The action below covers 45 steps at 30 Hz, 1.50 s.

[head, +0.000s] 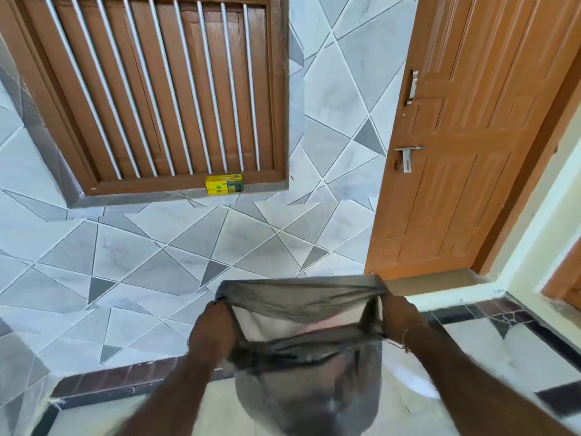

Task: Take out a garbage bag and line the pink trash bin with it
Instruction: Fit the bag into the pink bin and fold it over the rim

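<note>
At lower centre of the frame, the grey garbage bag (306, 357) is held with its mouth stretched open, gripped at its rim by the left hand (213, 328) and right hand (401, 316).

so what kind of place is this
Probably a home's entrance or passage: a wall of grey geometric tiles, a brown wooden window with white metal bars and an orange panelled door with a metal latch. Both hands, left and right, stretch open a grey plastic garbage bag.

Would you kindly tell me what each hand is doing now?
Left hand: grips the thin grey plastic garbage bag at its mouth.
Right hand: grips the bag's opposite edge.
</note>
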Tool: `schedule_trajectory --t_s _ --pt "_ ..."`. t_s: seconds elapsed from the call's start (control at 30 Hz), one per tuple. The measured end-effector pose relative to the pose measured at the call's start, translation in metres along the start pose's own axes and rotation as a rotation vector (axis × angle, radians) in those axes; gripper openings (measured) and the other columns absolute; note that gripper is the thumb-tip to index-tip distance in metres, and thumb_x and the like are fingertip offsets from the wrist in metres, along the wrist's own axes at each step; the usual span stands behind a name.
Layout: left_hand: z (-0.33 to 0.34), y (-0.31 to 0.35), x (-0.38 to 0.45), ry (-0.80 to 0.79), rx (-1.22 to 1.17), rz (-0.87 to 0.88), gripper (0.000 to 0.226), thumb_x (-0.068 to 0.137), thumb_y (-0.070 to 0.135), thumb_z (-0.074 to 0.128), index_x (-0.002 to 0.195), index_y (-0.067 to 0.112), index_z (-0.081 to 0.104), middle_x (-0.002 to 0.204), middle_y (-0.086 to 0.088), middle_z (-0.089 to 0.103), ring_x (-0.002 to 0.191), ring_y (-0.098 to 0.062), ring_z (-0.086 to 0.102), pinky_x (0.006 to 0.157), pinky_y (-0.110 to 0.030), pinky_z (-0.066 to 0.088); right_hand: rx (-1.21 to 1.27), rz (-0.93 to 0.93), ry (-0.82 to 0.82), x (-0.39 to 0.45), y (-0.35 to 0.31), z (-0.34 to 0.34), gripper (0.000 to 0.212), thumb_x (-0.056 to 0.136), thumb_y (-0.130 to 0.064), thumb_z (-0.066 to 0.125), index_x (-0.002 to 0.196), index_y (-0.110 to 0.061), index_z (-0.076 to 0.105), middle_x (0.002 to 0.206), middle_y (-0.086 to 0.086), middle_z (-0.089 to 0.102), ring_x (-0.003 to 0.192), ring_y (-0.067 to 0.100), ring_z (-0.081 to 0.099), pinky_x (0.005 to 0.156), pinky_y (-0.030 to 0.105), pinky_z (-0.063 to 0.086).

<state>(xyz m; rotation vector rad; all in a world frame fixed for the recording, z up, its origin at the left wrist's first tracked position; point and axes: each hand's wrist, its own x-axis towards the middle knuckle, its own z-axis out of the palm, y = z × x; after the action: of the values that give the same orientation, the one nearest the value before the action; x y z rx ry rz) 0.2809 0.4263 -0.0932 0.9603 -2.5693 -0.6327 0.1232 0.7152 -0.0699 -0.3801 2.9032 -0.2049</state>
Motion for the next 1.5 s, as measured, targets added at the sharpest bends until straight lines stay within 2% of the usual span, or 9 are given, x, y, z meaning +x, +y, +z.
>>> schedule_trajectory --t_s 0.2,0.4,0.57,0.77,0.93,1.03,1.23,1.37,1.5 --pt "-0.007 0.019 -0.002 0.016 -0.19 -0.239 0.039 0.088 0.04 0.051 0.085 0.004 0.065 0.097 -0.024 0.07 0.092 -0.042 0.065 0.076 -0.037 0.051 0.132 0.018 0.112 0.002 -0.011 -0.006 0.024 0.086 -0.014 0.05 0.104 -0.005 0.063 0.106 0.018 0.07 0.095 0.034 0.068 0.082 0.037 0.053" --pt "-0.01 0.038 0.013 0.035 -0.488 -0.347 0.023 0.082 0.023 0.063 0.097 0.006 0.067 0.097 -0.022 0.071 0.078 -0.032 0.062 0.063 -0.029 0.043 0.315 0.008 0.147 0.009 -0.018 -0.016 0.028 0.089 -0.026 0.046 0.097 -0.005 0.063 0.103 0.023 0.069 0.091 0.038 0.066 0.075 0.037 0.049" --pt "-0.018 0.039 0.012 -0.123 -0.081 -0.157 0.015 0.085 0.011 0.056 0.087 0.001 0.066 0.101 -0.023 0.069 0.098 -0.036 0.065 0.078 -0.035 0.05 0.546 0.046 0.168 0.024 -0.009 -0.018 0.029 0.088 -0.028 0.049 0.066 -0.012 0.058 0.079 0.015 0.065 0.082 0.036 0.062 0.071 0.034 0.046" --pt "0.003 0.011 0.006 -0.163 0.066 -0.11 0.032 0.074 0.014 0.061 0.105 0.007 0.065 0.112 -0.012 0.064 0.103 -0.032 0.066 0.088 -0.038 0.054 0.47 0.124 0.118 0.033 0.012 -0.004 0.041 0.078 -0.047 0.063 0.09 -0.009 0.067 0.094 0.014 0.072 0.086 0.034 0.068 0.08 0.042 0.057" --pt "0.027 0.0 0.005 -0.156 -0.089 -0.2 0.027 0.071 0.025 0.057 0.082 0.002 0.066 0.094 -0.016 0.067 0.093 -0.034 0.067 0.083 -0.034 0.05 0.102 0.088 0.022 0.017 0.014 0.011 0.04 0.079 -0.01 0.06 0.118 -0.01 0.055 0.12 0.016 0.065 0.108 0.034 0.063 0.09 0.037 0.053" --pt "0.03 0.01 -0.008 -0.229 0.085 -0.106 0.031 0.079 0.025 0.057 0.101 0.003 0.062 0.109 -0.014 0.057 0.101 -0.035 0.062 0.084 -0.038 0.046 0.049 0.055 -0.012 0.017 0.018 0.023 0.046 0.081 -0.007 0.058 0.126 -0.006 0.047 0.12 0.018 0.064 0.11 0.035 0.062 0.091 0.039 0.051" --pt "0.033 0.026 -0.008 -0.033 0.157 0.094 0.044 0.082 0.001 0.046 0.125 0.004 0.053 0.118 -0.014 0.05 0.103 -0.036 0.058 0.081 -0.044 0.052 0.278 0.086 0.387 0.018 0.027 0.025 0.02 0.085 -0.005 0.053 0.104 -0.005 0.06 0.107 0.021 0.066 0.097 0.039 0.064 0.084 0.044 0.053" --pt "0.062 0.0 -0.033 -0.38 0.379 0.058 0.044 0.09 0.008 0.037 0.133 0.011 0.044 0.109 -0.003 0.046 0.107 -0.029 0.058 0.088 -0.04 0.051 0.042 0.136 -0.094 0.003 0.052 0.079 0.041 0.086 -0.016 0.056 0.126 -0.007 0.051 0.127 0.013 0.06 0.117 0.03 0.06 0.096 0.034 0.048" --pt "0.069 0.013 -0.033 -0.401 0.247 -0.059 0.035 0.085 0.001 0.04 0.12 0.003 0.046 0.12 -0.013 0.043 0.113 -0.036 0.056 0.091 -0.045 0.047 0.092 0.214 -0.116 0.011 0.075 0.093 0.034 0.095 -0.015 0.043 0.125 -0.007 0.055 0.128 0.012 0.06 0.118 0.027 0.06 0.098 0.031 0.046"
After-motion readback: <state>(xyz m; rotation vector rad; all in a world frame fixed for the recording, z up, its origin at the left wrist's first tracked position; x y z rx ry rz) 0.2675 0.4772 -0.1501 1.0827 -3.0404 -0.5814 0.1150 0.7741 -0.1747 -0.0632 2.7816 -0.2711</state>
